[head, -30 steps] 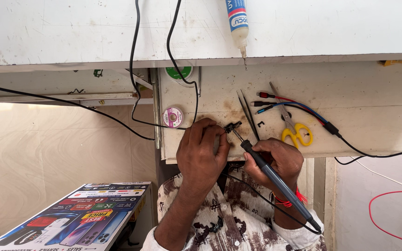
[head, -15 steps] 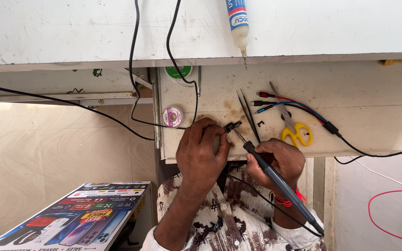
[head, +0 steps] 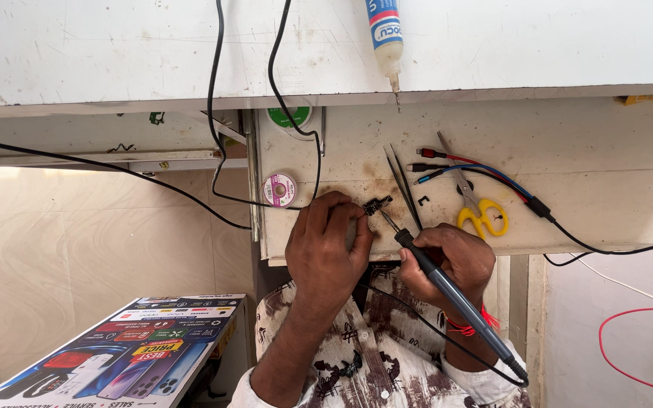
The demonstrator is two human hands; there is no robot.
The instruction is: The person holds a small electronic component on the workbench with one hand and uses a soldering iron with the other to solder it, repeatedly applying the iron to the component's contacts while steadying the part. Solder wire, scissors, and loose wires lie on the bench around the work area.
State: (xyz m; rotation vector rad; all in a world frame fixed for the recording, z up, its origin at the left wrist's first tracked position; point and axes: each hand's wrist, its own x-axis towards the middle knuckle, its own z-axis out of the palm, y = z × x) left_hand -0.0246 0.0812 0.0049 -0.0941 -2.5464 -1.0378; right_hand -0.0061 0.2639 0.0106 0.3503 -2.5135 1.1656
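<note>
Both hands grip: left hand (head: pixel 328 249) fingers pinch a small black part (head: pixel 376 205), right hand (head: pixel 451 261) fingers clasp the soldering iron (head: pixel 447 291)

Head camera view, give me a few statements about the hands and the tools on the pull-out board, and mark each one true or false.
1. The right hand holds a soldering iron with its tip at the small black part. True.
2. The left hand lies flat on the floor. False: its fingers pinch the small black part on the board.
3. The yellow-handled scissors lie to the right of the tweezers. True.
4. The scissors are in the right hand. False: they lie loose on the board.
5. A white squeeze bottle points its nozzle down from the upper shelf. True.
</note>
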